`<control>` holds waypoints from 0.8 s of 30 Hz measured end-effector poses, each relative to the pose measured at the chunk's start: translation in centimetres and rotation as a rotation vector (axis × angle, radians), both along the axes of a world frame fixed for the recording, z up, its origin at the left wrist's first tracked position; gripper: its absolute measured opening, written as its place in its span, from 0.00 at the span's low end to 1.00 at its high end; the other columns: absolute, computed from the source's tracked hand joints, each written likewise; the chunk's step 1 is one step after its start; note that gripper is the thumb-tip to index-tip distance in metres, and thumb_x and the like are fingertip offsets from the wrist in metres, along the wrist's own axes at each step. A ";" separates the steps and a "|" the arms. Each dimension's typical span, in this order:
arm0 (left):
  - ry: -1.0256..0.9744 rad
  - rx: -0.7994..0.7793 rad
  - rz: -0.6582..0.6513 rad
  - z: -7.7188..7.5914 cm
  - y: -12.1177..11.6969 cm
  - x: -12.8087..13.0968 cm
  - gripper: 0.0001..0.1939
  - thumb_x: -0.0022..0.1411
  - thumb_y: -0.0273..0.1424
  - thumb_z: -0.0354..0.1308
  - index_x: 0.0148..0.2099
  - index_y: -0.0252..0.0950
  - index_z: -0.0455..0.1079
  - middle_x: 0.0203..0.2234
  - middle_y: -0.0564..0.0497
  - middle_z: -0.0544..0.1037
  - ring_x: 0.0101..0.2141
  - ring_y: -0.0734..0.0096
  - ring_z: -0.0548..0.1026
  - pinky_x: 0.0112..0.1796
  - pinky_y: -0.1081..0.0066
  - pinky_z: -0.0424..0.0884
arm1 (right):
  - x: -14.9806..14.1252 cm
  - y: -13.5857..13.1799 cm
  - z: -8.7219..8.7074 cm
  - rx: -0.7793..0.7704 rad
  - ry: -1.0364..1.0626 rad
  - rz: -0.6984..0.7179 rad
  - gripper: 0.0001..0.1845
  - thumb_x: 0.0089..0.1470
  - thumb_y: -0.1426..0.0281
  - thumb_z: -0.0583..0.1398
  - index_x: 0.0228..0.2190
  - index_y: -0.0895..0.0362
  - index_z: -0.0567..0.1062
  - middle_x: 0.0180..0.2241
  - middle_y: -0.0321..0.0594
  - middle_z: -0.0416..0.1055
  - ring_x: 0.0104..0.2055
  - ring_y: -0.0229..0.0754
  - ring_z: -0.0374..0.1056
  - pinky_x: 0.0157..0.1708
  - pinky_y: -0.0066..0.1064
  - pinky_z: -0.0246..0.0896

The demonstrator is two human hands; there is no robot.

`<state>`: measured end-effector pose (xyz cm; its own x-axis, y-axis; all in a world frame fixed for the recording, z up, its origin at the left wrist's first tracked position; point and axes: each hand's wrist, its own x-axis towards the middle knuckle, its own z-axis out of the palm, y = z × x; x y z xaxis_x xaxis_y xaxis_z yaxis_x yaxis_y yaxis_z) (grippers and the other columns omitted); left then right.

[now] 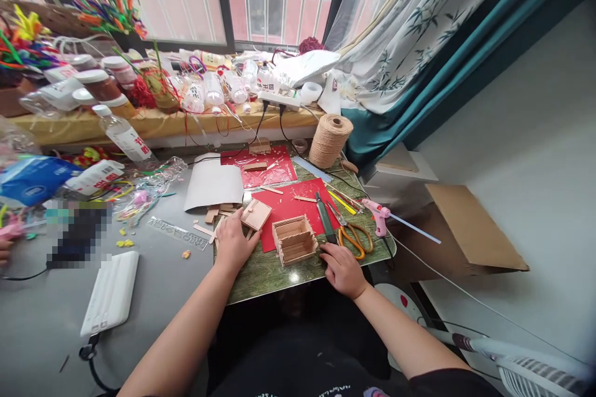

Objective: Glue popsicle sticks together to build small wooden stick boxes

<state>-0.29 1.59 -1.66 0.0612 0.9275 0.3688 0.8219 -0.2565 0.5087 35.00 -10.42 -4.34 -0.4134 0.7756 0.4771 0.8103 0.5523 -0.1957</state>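
Stick-built box (294, 239) sits on the red sheet (298, 206) between our hands. Left hand (234, 242) presses a small wooden panel (256, 214); right hand (341, 268) rests flat, empty, beside the scissors (354, 237). We judge assembly midway: next, panel needs aligning to box.

Home craft corner: curtained window (261, 0), twine spool (329, 139), glue gun (378, 214), scissors (351, 236).
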 end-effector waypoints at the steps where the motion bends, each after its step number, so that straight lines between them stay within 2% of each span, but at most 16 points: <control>1: 0.002 0.051 -0.019 0.3 -0.1 -0.1 0.41 0.61 0.41 0.67 0.71 0.39 0.58 0.58 0.36 0.75 0.60 0.38 0.70 0.61 0.41 0.63 | 0.0 -0.1 0.0 0.003 0.035 -0.009 0.20 0.58 0.77 0.57 0.51 0.56 0.77 0.55 0.52 0.77 0.60 0.56 0.73 0.57 0.54 0.71; 4: 0.031 0.251 -0.068 1.9 -0.6 -0.4 0.40 0.62 0.34 0.65 0.72 0.41 0.57 0.60 0.38 0.74 0.63 0.42 0.69 0.62 0.45 0.62 | 0.0 -0.2 0.5 0.017 0.128 -0.036 0.19 0.59 0.77 0.58 0.50 0.55 0.76 0.51 0.50 0.77 0.55 0.55 0.74 0.55 0.53 0.73; 6: 0.065 0.365 -0.107 3.2 -1.3 -0.8 0.40 0.61 0.30 0.65 0.72 0.45 0.57 0.61 0.41 0.74 0.65 0.43 0.68 0.63 0.45 0.62 | -0.1 -0.2 1.7 0.027 0.193 -0.062 0.19 0.60 0.76 0.58 0.52 0.55 0.74 0.51 0.51 0.76 0.55 0.54 0.73 0.55 0.53 0.73; 8: 0.100 0.420 -0.181 4.6 -2.1 -0.9 0.41 0.59 0.27 0.66 0.71 0.51 0.57 0.61 0.46 0.75 0.66 0.44 0.68 0.63 0.44 0.61 | -0.3 0.3 4.0 0.015 0.334 -0.108 0.20 0.62 0.74 0.59 0.55 0.55 0.72 0.54 0.53 0.73 0.57 0.55 0.72 0.56 0.55 0.72; 10: 0.153 0.420 -0.281 5.9 -2.7 -0.8 0.42 0.58 0.26 0.67 0.70 0.55 0.58 0.61 0.49 0.76 0.65 0.45 0.69 0.64 0.43 0.61 | -0.7 1.3 7.1 -0.023 0.516 -0.130 0.22 0.63 0.72 0.61 0.57 0.53 0.71 0.57 0.54 0.71 0.60 0.57 0.70 0.58 0.55 0.71; 13: 0.254 0.420 -0.418 7.2 -3.2 0.4 0.40 0.60 0.27 0.66 0.70 0.58 0.59 0.61 0.53 0.77 0.65 0.48 0.71 0.64 0.43 0.62 | -1.5 3.5 11.4 -0.276 0.681 0.017 0.33 0.62 0.65 0.66 0.65 0.49 0.65 0.62 0.51 0.68 0.55 0.52 0.73 0.56 0.47 0.73; 15: 0.295 0.401 -0.497 7.5 -3.5 1.6 0.38 0.63 0.27 0.64 0.70 0.58 0.60 0.61 0.54 0.77 0.65 0.50 0.71 0.64 0.45 0.63 | -1.8 4.8 12.9 -0.425 0.720 0.123 0.43 0.59 0.63 0.69 0.69 0.47 0.60 0.66 0.49 0.66 0.58 0.50 0.72 0.59 0.45 0.71; 17: 0.324 0.337 -0.560 7.5 -4.0 2.6 0.36 0.65 0.27 0.62 0.70 0.58 0.62 0.62 0.54 0.77 0.66 0.51 0.71 0.64 0.47 0.64 | -1.9 5.4 13.1 -0.520 0.728 0.185 0.45 0.58 0.63 0.70 0.71 0.47 0.59 0.64 0.47 0.69 0.58 0.49 0.72 0.60 0.44 0.70; 20: 0.352 0.264 -0.618 7.3 -5.0 3.5 0.35 0.66 0.25 0.60 0.70 0.60 0.62 0.62 0.55 0.77 0.66 0.52 0.71 0.65 0.48 0.64 | -1.7 5.6 12.1 -0.635 0.755 0.236 0.35 0.61 0.64 0.68 0.66 0.50 0.67 0.57 0.46 0.75 0.54 0.47 0.74 0.59 0.44 0.71; 24: 0.281 0.347 -0.606 7.6 -6.2 3.7 0.39 0.65 0.27 0.63 0.72 0.61 0.57 0.66 0.52 0.72 0.65 0.52 0.72 0.65 0.49 0.65 | -1.2 5.8 10.8 -0.740 0.847 0.294 0.29 0.60 0.63 0.70 0.60 0.52 0.72 0.54 0.46 0.77 0.55 0.49 0.75 0.61 0.46 0.70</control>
<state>3.39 -4.56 5.93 0.6592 0.5348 0.5286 0.5727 -0.8126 0.1080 33.76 -4.66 6.49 -0.3896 0.9074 0.1579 0.1251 0.2220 -0.9670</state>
